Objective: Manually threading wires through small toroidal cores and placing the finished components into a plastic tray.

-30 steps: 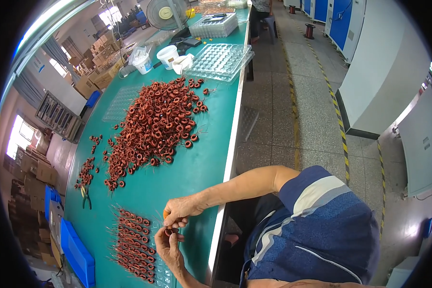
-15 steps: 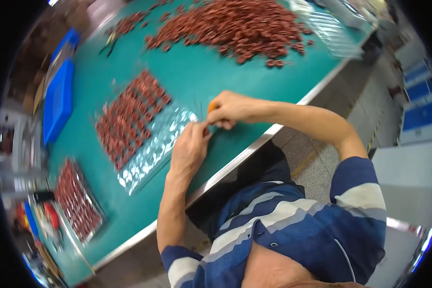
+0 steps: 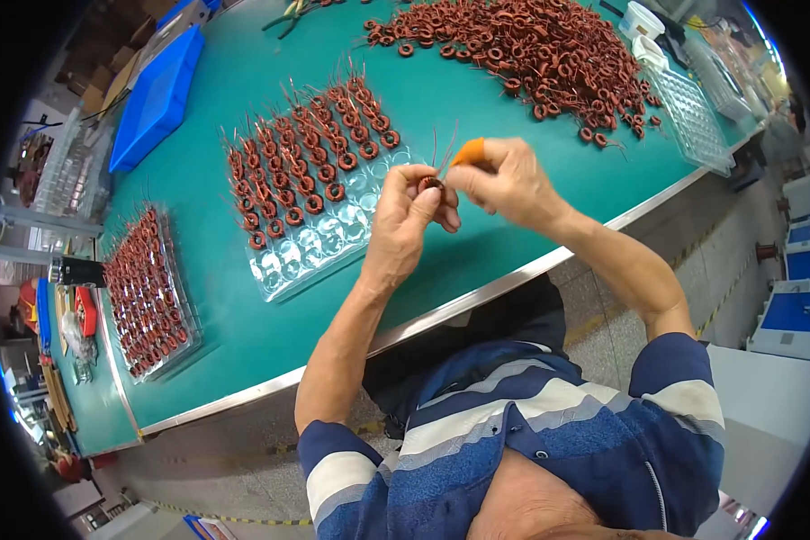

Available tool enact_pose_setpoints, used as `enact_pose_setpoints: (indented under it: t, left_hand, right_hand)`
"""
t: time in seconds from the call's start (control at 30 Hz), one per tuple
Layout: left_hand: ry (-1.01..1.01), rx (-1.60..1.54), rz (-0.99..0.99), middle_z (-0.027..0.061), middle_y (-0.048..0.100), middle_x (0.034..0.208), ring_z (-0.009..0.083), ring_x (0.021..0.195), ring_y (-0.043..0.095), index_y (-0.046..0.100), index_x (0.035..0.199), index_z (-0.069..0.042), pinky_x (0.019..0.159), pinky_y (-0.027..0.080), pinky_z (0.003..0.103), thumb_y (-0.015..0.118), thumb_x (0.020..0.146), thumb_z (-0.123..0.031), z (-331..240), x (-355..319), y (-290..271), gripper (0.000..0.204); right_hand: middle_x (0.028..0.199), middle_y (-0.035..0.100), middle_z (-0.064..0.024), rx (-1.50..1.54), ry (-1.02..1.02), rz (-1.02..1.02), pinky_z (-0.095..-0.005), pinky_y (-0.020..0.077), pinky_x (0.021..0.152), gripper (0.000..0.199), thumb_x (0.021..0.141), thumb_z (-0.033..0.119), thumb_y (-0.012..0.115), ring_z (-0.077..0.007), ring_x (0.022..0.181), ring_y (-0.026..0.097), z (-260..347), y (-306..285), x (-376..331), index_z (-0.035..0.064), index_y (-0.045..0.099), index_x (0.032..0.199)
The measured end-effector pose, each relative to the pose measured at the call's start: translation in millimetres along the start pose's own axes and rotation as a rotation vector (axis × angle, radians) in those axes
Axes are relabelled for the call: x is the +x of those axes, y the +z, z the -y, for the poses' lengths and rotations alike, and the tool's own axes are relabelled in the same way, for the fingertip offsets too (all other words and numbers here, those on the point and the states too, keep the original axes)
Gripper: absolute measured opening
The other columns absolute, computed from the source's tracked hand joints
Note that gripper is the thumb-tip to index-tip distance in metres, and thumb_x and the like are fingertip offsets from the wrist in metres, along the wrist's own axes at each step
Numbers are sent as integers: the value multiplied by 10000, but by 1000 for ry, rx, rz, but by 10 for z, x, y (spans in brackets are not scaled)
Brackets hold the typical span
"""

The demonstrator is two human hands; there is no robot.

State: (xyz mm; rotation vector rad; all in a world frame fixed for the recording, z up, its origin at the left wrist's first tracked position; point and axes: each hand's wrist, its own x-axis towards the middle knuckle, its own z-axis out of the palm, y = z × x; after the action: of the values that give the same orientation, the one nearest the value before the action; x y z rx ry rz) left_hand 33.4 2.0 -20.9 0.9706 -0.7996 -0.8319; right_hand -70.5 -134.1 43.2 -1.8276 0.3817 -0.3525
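In my left hand (image 3: 398, 220), thumb and fingers are closed on a small copper-wound ring coil (image 3: 430, 184). Two thin wire leads (image 3: 446, 148) rise from it. My right hand (image 3: 517, 184), with an orange finger cover (image 3: 469, 151), pinches beside the coil at its leads; the exact contact is hidden by the fingers. Just left of my hands, a clear plastic tray (image 3: 308, 250) lies on the green table. Rows of upright ring coils (image 3: 306, 157) fill its far part, wires pointing up, while the near pockets hold none.
A big heap of ring coils (image 3: 549, 63) covers the far table. At left stands another filled coil tray (image 3: 157, 306), with a blue bin (image 3: 157, 99) beyond. Pliers (image 3: 288, 16) lie at the far edge; a clear empty tray (image 3: 693, 117) is at right. The metal table edge (image 3: 477, 297) runs before me.
My hands have come slightly apart and turned, so the coil and its upright leads now show. The whole view has shifted, with the trays and heap appearing turned and further right.
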Motion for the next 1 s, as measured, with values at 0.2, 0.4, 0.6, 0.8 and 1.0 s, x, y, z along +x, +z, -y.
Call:
enact_pose_setpoints:
  t: [0.2, 0.4, 0.6, 0.8, 1.0]
  left_hand:
    - [-14, -76, -38, 89, 548, 845, 146, 676, 554, 401, 1117, -11, 595, 469, 271, 445, 989, -107, -69, -5, 34, 166]
    - [-21, -29, -32, 66, 542, 816, 140, 673, 531, 411, 1124, -42, 610, 440, 262, 481, 983, -169, -113, -21, -9, 203]
    - [-3, 50, -14, 35, 493, 746, 102, 604, 463, 408, 1078, -19, 540, 398, 244, 487, 980, -148, -122, -9, -18, 180]
    - [-38, 221, 16, 22, 487, 685, 100, 578, 457, 454, 1012, -20, 519, 378, 257, 502, 960, -135, -84, -30, -14, 135]
    - [-64, 257, -17, 25, 484, 689, 97, 568, 449, 443, 992, -22, 507, 375, 259, 489, 963, -139, -71, -23, 2, 129]
  right_hand:
    - [572, 546, 1, 126, 87, -26, -215, 394, 451, 201, 831, 191, 639, -55, 508, 494, -116, 37, 40, -7, 665, 811]
    - [656, 577, -4, 152, 6, -159, -202, 398, 469, 288, 874, 277, 681, -52, 531, 505, -88, 62, -34, -7, 659, 913]
    - [727, 639, -27, 8, -94, -58, -205, 434, 493, 214, 881, 192, 683, -62, 563, 545, 76, -10, -41, -10, 673, 949]
    - [680, 644, -52, -231, -210, -1, -230, 455, 488, 169, 871, 147, 671, -87, 556, 576, 115, -50, 25, -19, 684, 898]
    - [644, 631, -61, -267, -174, 34, -241, 451, 478, 175, 872, 140, 659, -91, 535, 563, 102, -41, 108, -32, 682, 893]
